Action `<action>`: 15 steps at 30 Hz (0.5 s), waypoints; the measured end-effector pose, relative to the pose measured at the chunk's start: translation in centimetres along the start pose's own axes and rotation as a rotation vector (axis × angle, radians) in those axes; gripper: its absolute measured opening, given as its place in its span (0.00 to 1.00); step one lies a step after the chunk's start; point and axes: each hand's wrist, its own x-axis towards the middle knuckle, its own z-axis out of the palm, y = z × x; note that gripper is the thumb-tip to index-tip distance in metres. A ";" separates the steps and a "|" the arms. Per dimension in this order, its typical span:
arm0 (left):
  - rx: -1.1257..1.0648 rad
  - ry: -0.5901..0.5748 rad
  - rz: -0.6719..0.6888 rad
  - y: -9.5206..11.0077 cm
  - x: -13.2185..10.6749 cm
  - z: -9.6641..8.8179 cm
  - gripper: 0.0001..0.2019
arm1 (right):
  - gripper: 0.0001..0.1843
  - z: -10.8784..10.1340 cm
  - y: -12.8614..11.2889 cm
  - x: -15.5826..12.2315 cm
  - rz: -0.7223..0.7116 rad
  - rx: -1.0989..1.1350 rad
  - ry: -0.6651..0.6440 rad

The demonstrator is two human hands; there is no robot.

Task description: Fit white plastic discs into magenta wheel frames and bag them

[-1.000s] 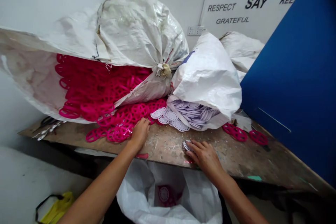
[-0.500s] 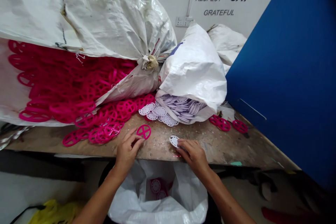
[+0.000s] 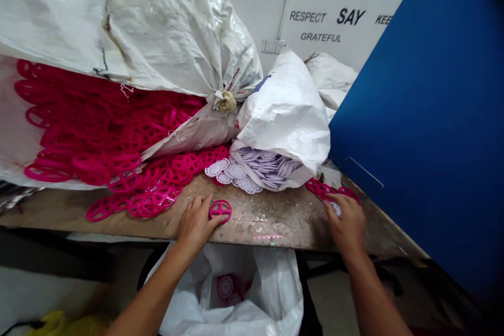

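My left hand [image 3: 196, 222] rests at the front of the worn wooden bench [image 3: 275, 215], its fingertips gripping a pink spoked ring [image 3: 220, 209] that lies flat there. My right hand [image 3: 348, 222] is far to the right, fingers curled down over a small white disc [image 3: 336, 209] that barely shows beneath them. Just beyond that hand lie a few loose pink rings [image 3: 322, 187]. A spill of pink rings [image 3: 157, 191] and white perforated discs [image 3: 232, 172] lies between the sacks and my hands.
A large white sack [image 3: 165, 37] full of pink rings fills the left. A smaller white sack [image 3: 283, 110] holds pale discs. A blue panel [image 3: 425, 105] walls off the right. An open white bag [image 3: 252, 294] below the bench edge holds several finished pieces.
My right hand slid from the bench's middle to the right, beside the loose pink rings. My left hand pulled a pink ring out of the spill towards the front edge.
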 end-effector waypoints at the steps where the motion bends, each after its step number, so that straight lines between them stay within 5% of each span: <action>1: 0.017 -0.039 0.012 0.1 0.2 -0.1 0.23 | 0.17 0.4 -1.7 0.1 -0.085 0.039 -0.046; 5: -0.054 -0.087 -0.040 0.6 0.1 -0.3 0.17 | 0.15 4.2 -9.8 0.4 -0.330 0.007 -0.426; 8: -0.257 -0.032 -0.135 0.7 -0.8 0.0 0.15 | 0.14 7.4 -13.5 0.8 -0.366 -0.046 -0.490; 15: -1.132 -0.008 -0.508 0.3 -2.8 -0.6 0.21 | 0.14 9.6 -13.6 1.8 -0.392 -0.112 -0.516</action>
